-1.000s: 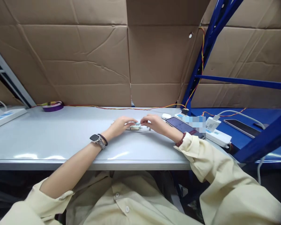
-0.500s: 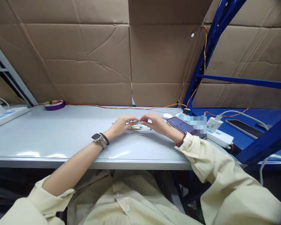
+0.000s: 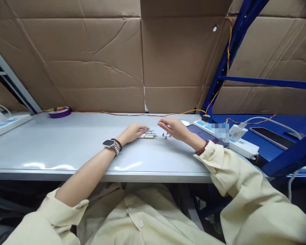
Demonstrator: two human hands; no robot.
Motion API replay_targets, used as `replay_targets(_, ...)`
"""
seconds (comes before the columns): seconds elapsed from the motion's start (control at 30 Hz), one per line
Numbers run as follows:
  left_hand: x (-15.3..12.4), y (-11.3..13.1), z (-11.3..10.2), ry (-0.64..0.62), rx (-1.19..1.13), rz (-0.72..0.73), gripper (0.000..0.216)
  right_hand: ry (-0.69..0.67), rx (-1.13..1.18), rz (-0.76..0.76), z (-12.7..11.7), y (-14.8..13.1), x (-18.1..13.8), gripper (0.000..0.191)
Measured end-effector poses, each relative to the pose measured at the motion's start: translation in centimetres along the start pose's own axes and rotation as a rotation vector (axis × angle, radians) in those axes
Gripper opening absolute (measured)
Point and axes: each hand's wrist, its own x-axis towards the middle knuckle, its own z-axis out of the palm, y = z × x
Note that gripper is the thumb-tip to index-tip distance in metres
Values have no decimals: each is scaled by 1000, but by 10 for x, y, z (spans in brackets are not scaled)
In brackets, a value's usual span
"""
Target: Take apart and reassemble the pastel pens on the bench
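Note:
My left hand (image 3: 133, 132) rests low over the table with its fingertips closed on a pen with a pale teal tip (image 3: 150, 130), most of it hidden under the fingers. Right beside it several slim pens (image 3: 148, 137) lie side by side, their pointed ends to the right. Small grey cone-shaped pieces (image 3: 165, 137) stand on the tabletop just right of the pen points. Above and behind these cones hovers my right hand (image 3: 175, 128), fingers loosely stretched to the left and apart from the pens; nothing shows in it.
On the right a phone (image 3: 202, 132) lies against a white power strip (image 3: 242, 147), with a white rounded case (image 3: 185, 123) behind it. Another phone (image 3: 271, 136) is on the blue shelf. A purple tape roll (image 3: 60, 113) sits back left. Cardboard (image 3: 99, 51) walls the back.
My right hand has come away from the left fingertips, moving right and slightly up. The left hand stays near the pens. The grey cones are now visible, and the view has shifted slightly.

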Motion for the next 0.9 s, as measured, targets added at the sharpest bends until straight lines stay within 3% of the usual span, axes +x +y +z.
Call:
replay_targets(0.27, -5, 8, 2, -15, 79, 10, 39, -27, -22, -14, 5, -15, -6, 31)
replay_targets(0.47, -12, 13, 7, -2, 96, 4, 40, -324, 151, -282, 18, -56, -33, 29)
replay_targets(0.63, -14, 12, 8, -32, 134, -7, 37, -477, 231, -146, 4, -67, -39, 23)
replay_targets(0.73, -15, 11, 9, -36, 185, 0, 37, -513, 115, -160, 6, -61, -39, 31)
replay_targets(0.9, -13, 4, 12, 19, 345, 161, 38, -440, -322, -429, 26, -44, -45, 40)
